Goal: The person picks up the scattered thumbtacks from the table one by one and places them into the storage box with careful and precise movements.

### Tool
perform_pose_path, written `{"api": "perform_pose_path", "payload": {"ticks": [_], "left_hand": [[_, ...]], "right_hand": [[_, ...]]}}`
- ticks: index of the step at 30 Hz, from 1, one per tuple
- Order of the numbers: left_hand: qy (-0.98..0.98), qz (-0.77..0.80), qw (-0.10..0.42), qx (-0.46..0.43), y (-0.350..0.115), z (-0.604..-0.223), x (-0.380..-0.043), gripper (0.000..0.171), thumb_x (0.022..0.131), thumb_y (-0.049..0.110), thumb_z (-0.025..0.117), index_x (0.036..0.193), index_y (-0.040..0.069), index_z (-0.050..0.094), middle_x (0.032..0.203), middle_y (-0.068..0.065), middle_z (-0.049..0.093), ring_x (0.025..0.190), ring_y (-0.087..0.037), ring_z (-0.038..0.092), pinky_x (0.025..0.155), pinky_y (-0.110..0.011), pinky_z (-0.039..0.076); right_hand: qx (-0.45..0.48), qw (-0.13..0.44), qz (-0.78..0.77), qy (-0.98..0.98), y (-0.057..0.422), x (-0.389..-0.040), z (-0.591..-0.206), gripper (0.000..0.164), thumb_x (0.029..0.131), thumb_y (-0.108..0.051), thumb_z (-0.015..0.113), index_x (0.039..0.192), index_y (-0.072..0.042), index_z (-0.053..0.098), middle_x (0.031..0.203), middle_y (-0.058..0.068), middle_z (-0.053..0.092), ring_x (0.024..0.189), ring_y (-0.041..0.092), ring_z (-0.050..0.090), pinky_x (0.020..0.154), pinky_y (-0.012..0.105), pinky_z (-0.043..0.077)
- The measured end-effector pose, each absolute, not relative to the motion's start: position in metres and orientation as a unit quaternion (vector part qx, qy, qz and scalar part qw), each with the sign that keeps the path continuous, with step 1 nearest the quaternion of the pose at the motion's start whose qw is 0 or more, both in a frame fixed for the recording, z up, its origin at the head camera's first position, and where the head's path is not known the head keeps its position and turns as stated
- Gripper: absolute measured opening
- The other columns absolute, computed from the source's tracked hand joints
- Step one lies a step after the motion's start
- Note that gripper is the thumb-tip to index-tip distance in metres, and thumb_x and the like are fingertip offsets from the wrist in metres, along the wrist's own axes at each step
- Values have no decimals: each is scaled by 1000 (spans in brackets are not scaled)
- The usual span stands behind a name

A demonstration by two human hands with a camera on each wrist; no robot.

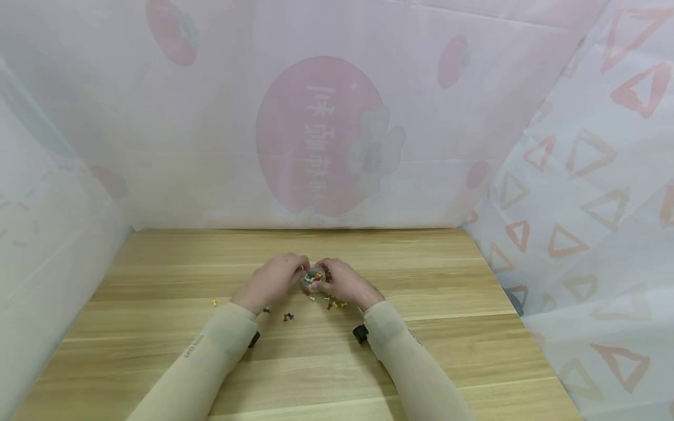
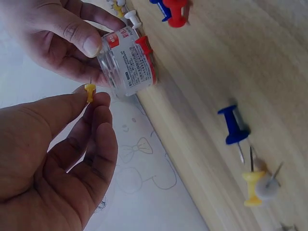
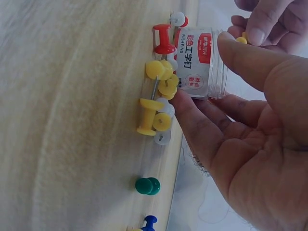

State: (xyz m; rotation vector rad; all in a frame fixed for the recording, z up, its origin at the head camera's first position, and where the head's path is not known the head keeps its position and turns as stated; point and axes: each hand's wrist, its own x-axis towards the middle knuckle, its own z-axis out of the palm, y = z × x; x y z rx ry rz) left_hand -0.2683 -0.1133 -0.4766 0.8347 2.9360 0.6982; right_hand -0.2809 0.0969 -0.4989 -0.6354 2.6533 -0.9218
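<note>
My left hand (image 1: 271,282) pinches a yellow push pin (image 2: 90,92) between thumb and forefinger, its metal point turned up in the left wrist view. Just beside it is a small clear jar (image 3: 195,62) with a white and red label reading "PUSH PINS". My right hand (image 1: 344,282) grips this jar around its side, thumb near the rim. In the head view, pins of mixed colours show through the jar's open top. Close to the jar's base lie a red push pin (image 3: 164,39) and several yellow and white ones.
More loose pins lie on the wooden table (image 1: 295,368): a yellow pin (image 1: 213,302) out to the left, red and blue pins (image 1: 286,317) nearer the body, and a green pin (image 3: 147,186). Printed sheets (image 1: 210,117) enclose the table's back and sides.
</note>
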Motion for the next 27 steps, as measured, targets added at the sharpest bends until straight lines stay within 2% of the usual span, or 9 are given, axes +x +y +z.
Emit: {"api": "perform_pose_path", "payload": {"ticks": [3,10,19,27], "left_hand": [[935,236,0,265,-110,-479,-269,12,102,12,63,109,12,74,103,1,72,94,-16,64,85,-38,56],[932,248,-6,264,-107,-482,-268,12,96,8,72,107,11,76,104,-1,71,98,-19,65,89,-39,57],[936,238,-3,261,-114,-477,-265,15,93,12,76,108,15,75,104,-1,71,98,-18,66,90,-40,58],[942,212,1,262,-130,-474,-257,14,93,14,76,107,12,75,100,-1,70,94,-18,65,86,-39,58]], "right_hand": [[-217,133,-323,912,97,-280,-498,45,97,-28,73,134,-7,61,111,2,66,91,12,61,83,33,54],[-218,135,-324,911,98,-281,-498,41,98,-29,72,132,-9,62,106,-1,65,86,13,58,76,33,51],[-217,131,-326,911,98,-281,-498,44,96,-28,74,132,-6,62,111,2,67,94,12,63,85,34,54],[-221,128,-318,913,97,-281,-499,44,97,-25,74,133,-3,61,119,9,68,99,13,62,90,33,54]]}}
